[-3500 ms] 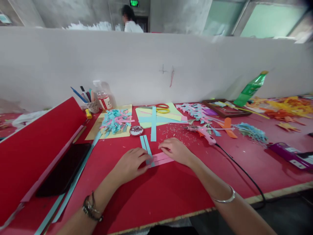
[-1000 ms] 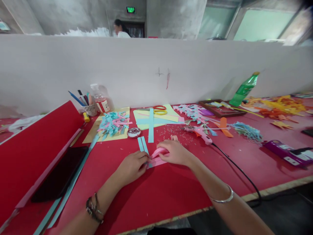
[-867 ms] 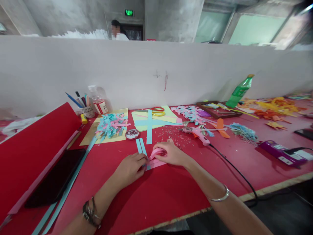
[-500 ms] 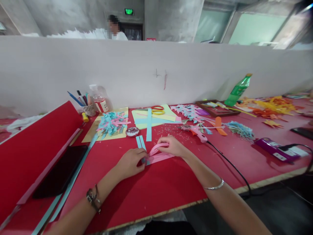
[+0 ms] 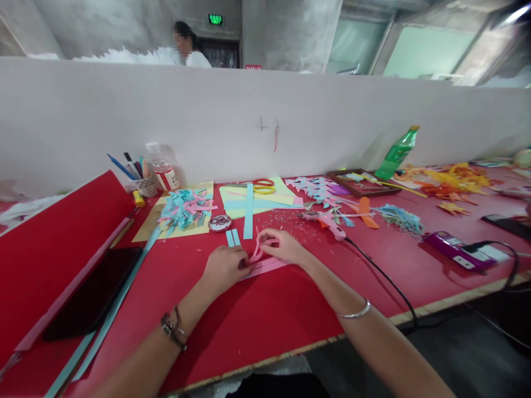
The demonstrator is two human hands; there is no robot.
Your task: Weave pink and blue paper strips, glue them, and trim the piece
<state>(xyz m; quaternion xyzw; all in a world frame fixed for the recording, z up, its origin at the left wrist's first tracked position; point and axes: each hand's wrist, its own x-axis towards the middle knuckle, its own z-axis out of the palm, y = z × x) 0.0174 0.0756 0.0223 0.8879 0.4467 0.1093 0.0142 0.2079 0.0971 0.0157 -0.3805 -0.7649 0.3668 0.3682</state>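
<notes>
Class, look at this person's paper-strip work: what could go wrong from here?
The right hand holds a pink strip bent upward, so it might crease or tear. The left hand covers where pink and blue strips seem to meet, so a slip there could go unnoticed. The cord of the glue gun reaches the table's edge near the right forearm; a snag might drag it.

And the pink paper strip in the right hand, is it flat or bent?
Bent: the pink paper strip curves upward between the left hand and right hand.
</notes>
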